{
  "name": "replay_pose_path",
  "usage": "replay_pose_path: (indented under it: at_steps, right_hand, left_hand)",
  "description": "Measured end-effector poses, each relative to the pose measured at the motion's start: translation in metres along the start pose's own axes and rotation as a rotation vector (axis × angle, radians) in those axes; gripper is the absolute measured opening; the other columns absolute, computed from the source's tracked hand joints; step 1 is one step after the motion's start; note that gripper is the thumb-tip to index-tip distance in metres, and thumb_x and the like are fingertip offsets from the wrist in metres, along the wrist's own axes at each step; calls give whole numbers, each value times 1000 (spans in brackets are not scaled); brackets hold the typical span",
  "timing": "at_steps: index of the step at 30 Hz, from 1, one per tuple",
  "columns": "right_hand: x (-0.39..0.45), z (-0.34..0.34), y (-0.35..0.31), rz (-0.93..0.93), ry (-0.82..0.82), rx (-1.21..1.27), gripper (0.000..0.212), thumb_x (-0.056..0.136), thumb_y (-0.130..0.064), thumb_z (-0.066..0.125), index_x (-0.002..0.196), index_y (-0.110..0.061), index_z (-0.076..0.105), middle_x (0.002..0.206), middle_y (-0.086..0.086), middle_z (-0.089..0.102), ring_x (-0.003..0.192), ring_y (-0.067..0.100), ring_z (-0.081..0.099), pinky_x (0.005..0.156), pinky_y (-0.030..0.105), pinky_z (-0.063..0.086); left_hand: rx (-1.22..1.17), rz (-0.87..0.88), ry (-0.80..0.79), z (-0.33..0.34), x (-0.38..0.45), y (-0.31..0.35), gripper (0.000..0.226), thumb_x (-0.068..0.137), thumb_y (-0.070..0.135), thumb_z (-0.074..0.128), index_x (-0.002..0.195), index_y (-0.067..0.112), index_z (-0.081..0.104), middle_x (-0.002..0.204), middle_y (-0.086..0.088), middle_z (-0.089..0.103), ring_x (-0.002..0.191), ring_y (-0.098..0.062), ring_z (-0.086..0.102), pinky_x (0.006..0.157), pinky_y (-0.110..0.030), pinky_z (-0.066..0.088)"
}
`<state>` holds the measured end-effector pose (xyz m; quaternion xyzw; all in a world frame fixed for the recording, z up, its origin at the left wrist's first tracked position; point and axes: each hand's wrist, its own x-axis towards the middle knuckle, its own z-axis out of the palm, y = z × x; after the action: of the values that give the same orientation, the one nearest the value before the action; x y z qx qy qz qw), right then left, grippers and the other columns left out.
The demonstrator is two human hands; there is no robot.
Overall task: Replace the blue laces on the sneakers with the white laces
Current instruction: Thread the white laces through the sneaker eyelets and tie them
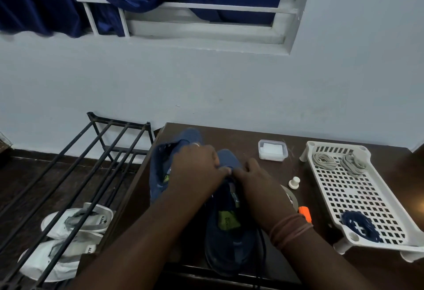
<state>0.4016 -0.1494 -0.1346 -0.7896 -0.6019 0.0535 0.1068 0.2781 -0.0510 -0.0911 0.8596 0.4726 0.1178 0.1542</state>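
Hands meet over the nearer blue sneaker [229, 232], which lies on the dark worktop [250, 139] with its toe pointing away. The left hand [197, 165] is curled at the front of the shoe's eyelet row, fingertips pinched together; the right hand [254, 182] is just beside it, fingers bent and nearly touching the left ones. Whatever they grip is too small and dark to make out, probably the blue lace [263, 250], a strand of which trails off the shoe below the right wrist. Beyond the left hand, partly covered by it, lies the second blue sneaker [160, 170].

Right of the right hand, well apart, a white perforated tray [358, 195] holds two bundles of white laces [324, 160] at its far end and a coiled dark blue lace [360, 225] at its near end. Between that hand and the tray stand a small white knob-shaped piece [294, 183] and an orange item [305, 213]. Beyond the right hand sits a clear lidded box [272, 150]. Left of the left hand, off the worktop, a black metal rack [91, 159] stands over a pair of white shoes [75, 218] on the floor.
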Motion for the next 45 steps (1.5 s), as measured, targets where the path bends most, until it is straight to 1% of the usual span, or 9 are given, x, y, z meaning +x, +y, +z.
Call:
replay_pose_path:
  at_steps: [5,10,15,19,28,35,39,41,45]
  right_hand:
    - [6,11,3,110,243,216,7,88,-14,58,89,-18,52,94,1,48,74,23,54,65,34,43]
    - [11,4,22,593,337,637,13,78,-20,54,71,-10,55,69,6,61,71,28,60,65,37,49]
    - [7,-1,23,205,121,344,40,82,-2,55,113,-25,65,114,3,50,98,21,56,86,32,50]
    - [1,-14,10,-132,95,-2,38,84,-36,39,112,-35,65,127,-1,46,107,22,46,86,38,48]
    - [-6,-5,-9,18,-1,-320,28,93,-39,47,118,-29,55,136,2,40,119,27,40,92,42,37]
    - [4,-50,9,401,289,848,25,85,-29,45,82,-12,63,92,9,66,89,24,63,80,40,45]
    - [2,-58,22,555,433,1540,47,93,-44,57,54,-22,41,50,0,42,44,14,42,57,31,34]
    - [1,-58,25,522,353,1447,53,89,-56,61,55,-23,37,50,-2,31,43,16,30,52,32,29]
    - [-2,-49,23,240,228,627,54,84,-62,63,59,-17,46,53,-5,48,51,13,46,55,30,41]
  left_hand:
    - [-80,-25,-149,20,-1,-6,21,84,26,64,78,6,62,74,-8,64,80,-27,66,74,-34,51]
    - [-46,-51,-144,25,6,-18,20,92,27,62,96,9,66,88,-6,66,110,-24,60,80,-30,46]
    - [-30,-88,-156,30,10,-20,22,83,32,65,93,13,65,87,-4,69,92,-24,65,85,-35,54]
    - [-28,-62,-140,30,10,-17,19,87,28,62,97,12,68,93,-5,70,98,-23,62,94,-32,48]
    - [-23,-62,-132,33,10,-18,18,84,29,62,92,14,66,89,-4,70,88,-23,65,97,-35,44]
    - [-15,-80,-135,32,13,-21,20,82,29,61,97,17,65,92,-4,68,98,-20,61,76,-32,50]
    - [-9,-79,-143,35,13,-20,19,82,30,60,94,17,65,90,-5,69,96,-24,62,95,-38,45]
    - [4,-82,-150,35,14,-20,18,81,30,61,92,16,64,86,-4,69,92,-25,64,102,-39,42]
    - [10,-82,-155,36,15,-20,18,83,32,63,93,17,65,89,-3,69,96,-25,62,99,-37,43]
